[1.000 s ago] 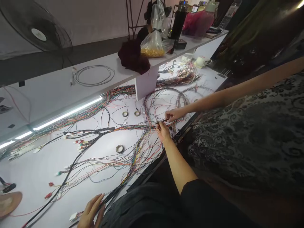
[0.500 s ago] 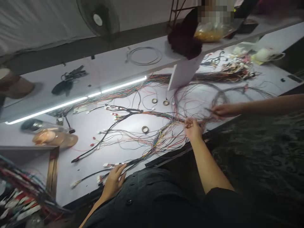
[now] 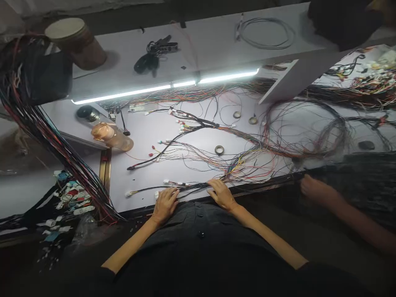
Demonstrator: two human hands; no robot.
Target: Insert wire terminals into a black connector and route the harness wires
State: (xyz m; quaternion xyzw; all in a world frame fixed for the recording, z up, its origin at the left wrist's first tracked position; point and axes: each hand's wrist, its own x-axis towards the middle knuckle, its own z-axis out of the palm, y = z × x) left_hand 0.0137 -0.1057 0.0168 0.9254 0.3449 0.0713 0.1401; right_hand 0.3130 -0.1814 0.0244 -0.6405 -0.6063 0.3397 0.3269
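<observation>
Near the table's front edge lies a wire harness [image 3: 198,186] with black-sheathed branches and white connectors at its left end. My left hand [image 3: 165,205] is closed over its connector end, fingers curled on the black branches. Further right along the same bundle, my right hand [image 3: 223,194] has its thumb and fingers around the black sheathing, just before the loose coloured wires [image 3: 236,165] fan out. A second black-sheathed branch [image 3: 202,123] lies behind, joined to the spread of wires. The undersides of both hands are hidden.
Tape rolls [image 3: 219,150] lie among the wires. A bottle [image 3: 113,136] lies at left beneath the shelf [image 3: 213,49] and its lit tube [image 3: 229,76]. A thick cable bundle [image 3: 62,144] hangs at far left. A co-worker's hand [image 3: 315,187] is at right, beside coiled wires [image 3: 337,128].
My right hand has come left from the far wires to the near harness. The co-worker's hand has drawn back from the wires to the table edge. The view has turned left.
</observation>
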